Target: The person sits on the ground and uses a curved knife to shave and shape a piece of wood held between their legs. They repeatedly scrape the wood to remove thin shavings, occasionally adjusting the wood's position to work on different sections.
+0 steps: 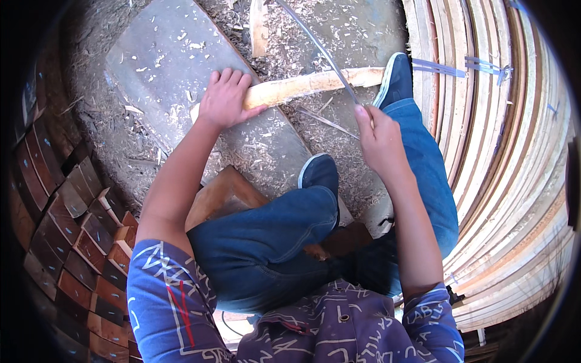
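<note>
A long, pale, slightly bent wood piece [302, 86] lies across the edge of a grey slab. My left hand [227, 100] is closed over its left part, fingers on the far side and thumb on the near side. The wood's right end meets my right shoe [395, 75]. My right hand [381, 136] is closed round the grip end of a long, slim, curved metal blade [324, 49]. The blade slants up and left from my fist and passes over the wood near its right end. Whether it touches the wood I cannot tell.
The grey slab [163, 48] and the ground are strewn with wood chips. Another pale wood piece [258, 30] lies at the far side. Strapped boards [484, 121] stand along the right; stacked timber blocks [72, 242] fill the left. My left shoe [319, 172] is near the slab.
</note>
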{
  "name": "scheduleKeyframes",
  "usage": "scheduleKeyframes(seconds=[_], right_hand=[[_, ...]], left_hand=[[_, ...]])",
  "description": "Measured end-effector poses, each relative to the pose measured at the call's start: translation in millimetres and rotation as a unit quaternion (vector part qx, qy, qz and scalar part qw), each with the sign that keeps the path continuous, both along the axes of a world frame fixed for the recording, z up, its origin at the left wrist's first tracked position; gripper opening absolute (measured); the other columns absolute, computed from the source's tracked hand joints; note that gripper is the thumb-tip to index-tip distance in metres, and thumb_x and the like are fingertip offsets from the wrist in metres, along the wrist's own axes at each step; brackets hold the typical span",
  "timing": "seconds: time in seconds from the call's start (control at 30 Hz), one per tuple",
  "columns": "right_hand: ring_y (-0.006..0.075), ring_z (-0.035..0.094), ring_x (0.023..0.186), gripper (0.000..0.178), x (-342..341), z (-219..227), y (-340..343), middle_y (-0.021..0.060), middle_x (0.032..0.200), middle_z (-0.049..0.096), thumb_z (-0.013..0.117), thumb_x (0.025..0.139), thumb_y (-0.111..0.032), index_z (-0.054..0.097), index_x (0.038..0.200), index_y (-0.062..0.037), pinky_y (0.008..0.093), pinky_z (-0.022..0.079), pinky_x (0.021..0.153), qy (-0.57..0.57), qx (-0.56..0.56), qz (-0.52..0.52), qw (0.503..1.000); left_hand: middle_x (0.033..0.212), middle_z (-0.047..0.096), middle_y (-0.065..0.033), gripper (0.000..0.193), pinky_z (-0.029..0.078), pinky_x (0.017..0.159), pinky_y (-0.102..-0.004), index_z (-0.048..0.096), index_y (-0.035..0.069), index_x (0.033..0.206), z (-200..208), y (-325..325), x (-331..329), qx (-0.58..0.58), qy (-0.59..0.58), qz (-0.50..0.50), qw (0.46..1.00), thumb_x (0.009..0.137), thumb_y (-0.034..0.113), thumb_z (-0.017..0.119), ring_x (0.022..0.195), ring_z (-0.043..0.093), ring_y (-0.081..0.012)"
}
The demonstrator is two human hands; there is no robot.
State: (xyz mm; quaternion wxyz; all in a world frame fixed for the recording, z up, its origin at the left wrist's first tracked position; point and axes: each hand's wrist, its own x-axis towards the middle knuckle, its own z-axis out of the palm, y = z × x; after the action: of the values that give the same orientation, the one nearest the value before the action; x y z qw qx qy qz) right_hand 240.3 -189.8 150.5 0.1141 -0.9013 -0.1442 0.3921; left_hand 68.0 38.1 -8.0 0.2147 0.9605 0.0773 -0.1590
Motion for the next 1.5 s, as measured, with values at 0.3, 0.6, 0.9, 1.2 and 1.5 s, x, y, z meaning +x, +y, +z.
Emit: scheduleKeyframes(seconds=[0.3, 0.6, 0.9, 1.2, 1.5], right_hand=[[0.0463, 0.064, 0.080, 0.048, 7, 4, -3, 0.0281, 0.076, 0.064, 0.049, 0.099, -0.041, 0.065, 0.099, 0.0044, 0.0502, 0.049, 0.073, 0.027, -0.049, 0.009, 0.998], [0.0463, 0.065, 0.085, 0.051, 11, -41, -104, 0.0295, 0.083, 0.066, 0.048, 0.099, -0.043, 0.067, 0.103, 0.0033, 0.0511, 0.050, 0.076, -0.058, -0.188, 0.043, 0.980], [0.0443, 0.067, 0.086, 0.051, 1, 25, 51, 0.0295, 0.084, 0.067, 0.048, 0.099, -0.043, 0.068, 0.108, 0.0022, 0.0505, 0.052, 0.077, 0.052, 0.010, 0.042, 0.998], [0.0453, 0.064, 0.099, 0.059, 20, -29, -75, 0.0309, 0.097, 0.067, 0.046, 0.098, -0.050, 0.068, 0.108, 0.0043, 0.0491, 0.049, 0.088, 0.013, -0.197, -0.028, 0.980], [0.0445, 0.066, 0.079, 0.056, 9, 22, 28, 0.0275, 0.077, 0.065, 0.047, 0.098, -0.047, 0.068, 0.098, 0.0044, 0.0492, 0.051, 0.074, 0.052, 0.046, 0.013, 0.998]], left_hand=[[0.097, 0.054, -0.0112, 0.066, 0.035, 0.088, -0.0405, 0.056, 0.006, 0.100, -5, -9, 2, 0.006, -0.028, -0.005, 1.000, 0.077, 0.067, 0.061, 0.097, 0.048, -0.0273], [0.098, 0.055, -0.0106, 0.066, 0.034, 0.089, -0.0406, 0.057, 0.006, 0.103, -5, -18, 17, -0.011, -0.028, -0.006, 1.000, 0.080, 0.068, 0.058, 0.098, 0.048, -0.0270], [0.101, 0.056, -0.0098, 0.069, 0.033, 0.090, -0.0404, 0.058, 0.007, 0.106, -4, -7, 6, 0.017, 0.012, 0.000, 1.000, 0.077, 0.070, 0.060, 0.100, 0.048, -0.0261], [0.100, 0.055, -0.0096, 0.073, 0.033, 0.090, -0.0404, 0.058, 0.007, 0.105, -2, -15, 20, 0.018, -0.001, -0.019, 1.000, 0.072, 0.072, 0.063, 0.099, 0.048, -0.0262], [0.102, 0.055, -0.0101, 0.070, 0.034, 0.090, -0.0415, 0.057, 0.007, 0.104, -5, -14, 3, 0.020, -0.022, 0.004, 1.000, 0.068, 0.066, 0.071, 0.101, 0.049, -0.0274]])
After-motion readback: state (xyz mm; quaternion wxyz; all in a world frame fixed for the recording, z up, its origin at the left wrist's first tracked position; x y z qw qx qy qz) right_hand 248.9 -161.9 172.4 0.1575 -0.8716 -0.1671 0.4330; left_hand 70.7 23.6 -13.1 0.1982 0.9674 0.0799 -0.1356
